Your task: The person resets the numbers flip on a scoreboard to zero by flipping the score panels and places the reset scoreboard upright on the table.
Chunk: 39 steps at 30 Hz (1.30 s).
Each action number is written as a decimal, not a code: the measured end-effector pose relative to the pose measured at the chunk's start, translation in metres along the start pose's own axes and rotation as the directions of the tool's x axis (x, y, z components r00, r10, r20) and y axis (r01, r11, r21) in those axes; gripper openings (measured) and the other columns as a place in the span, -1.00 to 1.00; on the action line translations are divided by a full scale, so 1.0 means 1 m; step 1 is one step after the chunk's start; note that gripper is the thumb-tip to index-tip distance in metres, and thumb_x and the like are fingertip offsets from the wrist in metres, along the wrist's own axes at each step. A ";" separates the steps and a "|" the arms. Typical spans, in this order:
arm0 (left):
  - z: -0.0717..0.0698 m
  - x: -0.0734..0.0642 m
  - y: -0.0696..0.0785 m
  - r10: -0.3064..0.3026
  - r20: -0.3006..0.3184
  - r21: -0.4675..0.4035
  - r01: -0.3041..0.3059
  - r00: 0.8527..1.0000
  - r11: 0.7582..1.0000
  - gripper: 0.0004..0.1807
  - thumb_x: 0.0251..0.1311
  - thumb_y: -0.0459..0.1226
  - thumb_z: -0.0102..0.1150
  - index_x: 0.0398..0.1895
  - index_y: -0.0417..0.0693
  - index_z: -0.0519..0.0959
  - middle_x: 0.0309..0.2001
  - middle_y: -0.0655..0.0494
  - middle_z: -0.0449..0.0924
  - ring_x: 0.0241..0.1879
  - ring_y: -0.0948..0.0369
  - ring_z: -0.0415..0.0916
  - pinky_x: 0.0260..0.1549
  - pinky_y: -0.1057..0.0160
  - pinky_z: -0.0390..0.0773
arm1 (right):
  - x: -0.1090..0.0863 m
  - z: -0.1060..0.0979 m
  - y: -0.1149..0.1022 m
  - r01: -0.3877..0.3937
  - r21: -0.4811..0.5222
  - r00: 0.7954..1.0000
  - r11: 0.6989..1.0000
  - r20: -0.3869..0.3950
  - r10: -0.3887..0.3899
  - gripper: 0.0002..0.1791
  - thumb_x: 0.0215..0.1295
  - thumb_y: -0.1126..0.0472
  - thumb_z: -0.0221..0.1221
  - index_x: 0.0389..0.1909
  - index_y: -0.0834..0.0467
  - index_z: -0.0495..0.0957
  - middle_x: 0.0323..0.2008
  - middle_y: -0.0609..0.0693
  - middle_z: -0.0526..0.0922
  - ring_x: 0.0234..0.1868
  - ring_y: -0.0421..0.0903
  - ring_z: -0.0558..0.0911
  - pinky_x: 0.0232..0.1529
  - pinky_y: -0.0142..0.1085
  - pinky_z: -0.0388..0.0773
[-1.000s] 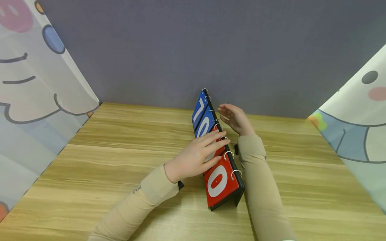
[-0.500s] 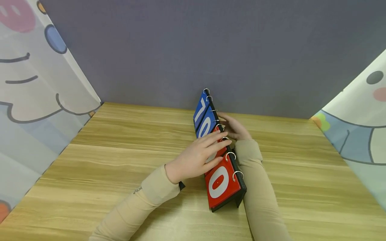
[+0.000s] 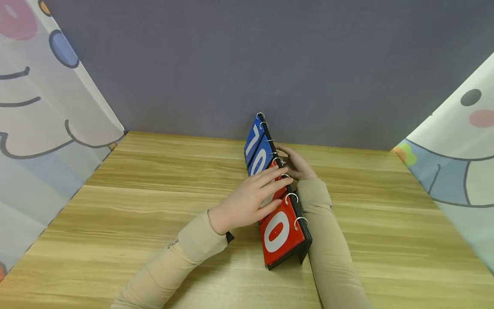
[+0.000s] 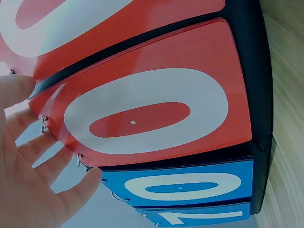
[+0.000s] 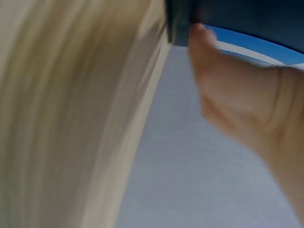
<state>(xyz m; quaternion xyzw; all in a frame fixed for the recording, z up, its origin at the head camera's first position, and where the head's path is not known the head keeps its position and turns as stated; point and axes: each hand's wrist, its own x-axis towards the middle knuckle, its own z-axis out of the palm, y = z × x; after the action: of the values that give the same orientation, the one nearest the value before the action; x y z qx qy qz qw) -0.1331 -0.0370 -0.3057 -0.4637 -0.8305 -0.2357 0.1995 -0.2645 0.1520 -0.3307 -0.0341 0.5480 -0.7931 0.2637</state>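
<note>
A tabletop flip scoreboard (image 3: 276, 234) stands like a tent on the wooden table, its long side running away from me. It has two red cards nearer me and two blue cards (image 3: 253, 137) farther off, all on metal rings. My left hand (image 3: 247, 199) lies across the red cards, fingers extended to the ringed top edge; a red 0 card (image 4: 209, 90) faces it in the left wrist view. Behind the far half of the board is my right hand (image 3: 299, 165), its fingertips partly hidden. In the right wrist view its thumb (image 5: 209, 59) overlaps the black panel (image 5: 256, 14); its grip I cannot tell.
The wooden table (image 3: 154, 184) runs back to a grey panel (image 3: 231, 64). Cartoon-printed curtains hang at the left (image 3: 38, 128) and right (image 3: 463, 171). The right forearm (image 3: 328, 244) lies alongside the board's right side.
My right hand has come down and left, from beside the board's top edge to close behind it. The left hand has kept its place on the red cards.
</note>
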 end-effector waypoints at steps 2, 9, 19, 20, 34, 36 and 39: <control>-0.001 0.000 0.001 -0.002 0.001 -0.003 0.002 1.000 1.000 -0.52 0.29 -0.22 0.11 0.27 -0.09 0.41 0.36 -0.07 0.27 0.40 0.01 0.15 0.32 0.01 0.21 | 0.000 -0.001 0.000 0.006 0.043 1.000 0.999 -0.029 -0.005 -0.76 0.54 0.09 -0.28 -0.02 0.07 0.31 -0.23 -0.01 0.45 -0.34 -0.19 0.52 -0.34 -0.42 0.52; -0.001 -0.001 0.001 -0.002 0.002 0.009 0.002 1.000 1.000 -0.52 0.29 -0.21 0.11 0.27 -0.08 0.41 0.36 -0.06 0.27 0.39 0.01 0.15 0.33 0.03 0.20 | 0.000 -0.006 0.002 -0.007 0.174 0.998 0.985 -0.052 0.016 -0.70 0.53 0.11 -0.26 -0.18 0.11 0.43 -0.11 0.05 0.29 -0.34 -0.15 0.45 -0.32 -0.38 0.48; 0.000 0.001 0.001 0.005 0.008 0.014 -0.005 1.000 1.000 -0.52 0.29 -0.21 0.11 0.27 -0.08 0.41 0.36 -0.06 0.26 0.39 0.03 0.17 0.33 0.03 0.21 | 0.001 -0.013 0.002 -0.041 0.301 0.994 0.953 -0.083 0.069 -0.69 0.53 0.06 -0.30 0.15 0.11 0.15 0.15 0.04 0.01 -0.24 -0.15 0.25 -0.23 -0.35 0.40; 0.000 0.001 0.001 0.005 0.007 0.015 -0.005 1.000 1.000 -0.52 0.29 -0.21 0.11 0.27 -0.08 0.41 0.36 -0.06 0.26 0.39 0.03 0.17 0.33 0.03 0.21 | 0.001 -0.014 0.003 -0.042 0.309 0.993 0.950 -0.088 0.072 -0.69 0.53 0.06 -0.30 0.14 0.11 0.16 0.14 0.03 0.03 -0.24 -0.15 0.25 -0.23 -0.35 0.39; -0.001 0.000 0.001 -0.009 0.012 0.008 0.009 1.000 1.000 -0.52 0.30 -0.20 0.09 0.28 -0.05 0.40 0.37 -0.03 0.26 0.39 0.04 0.16 0.32 0.02 0.22 | 0.000 -0.021 0.000 -0.019 0.286 0.990 0.958 -0.131 0.059 -0.79 0.48 0.15 -0.13 -0.28 0.16 0.40 -0.41 -0.02 0.44 -0.49 -0.21 0.39 -0.38 -0.44 0.38; -0.002 0.000 0.001 -0.005 0.012 0.010 0.004 1.000 1.000 -0.52 0.30 -0.20 0.09 0.28 -0.05 0.39 0.37 -0.03 0.26 0.39 0.04 0.16 0.32 0.02 0.21 | -0.002 -0.020 -0.004 0.035 0.075 0.972 0.997 -0.233 -0.016 -0.82 0.45 0.15 -0.06 -0.26 0.15 0.43 -0.51 -0.12 0.45 -0.50 -0.27 0.37 -0.41 -0.49 0.35; -0.002 0.000 0.001 -0.001 0.013 0.014 0.001 1.000 1.000 -0.52 0.31 -0.20 0.08 0.29 -0.05 0.38 0.37 -0.04 0.25 0.39 0.05 0.16 0.33 0.03 0.21 | -0.004 -0.017 -0.010 0.038 -0.366 0.892 0.930 -0.408 -0.197 -0.69 0.40 0.13 0.02 0.04 0.22 0.41 -0.43 -0.12 0.52 -0.40 -0.25 0.43 -0.33 -0.46 0.39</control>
<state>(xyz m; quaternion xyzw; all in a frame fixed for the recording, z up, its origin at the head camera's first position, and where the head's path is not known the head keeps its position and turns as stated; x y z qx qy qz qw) -0.1326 -0.0375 -0.3041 -0.4633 -0.8336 -0.2269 0.1973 -0.2708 0.1708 -0.3279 0.0650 0.7215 -0.6854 0.0743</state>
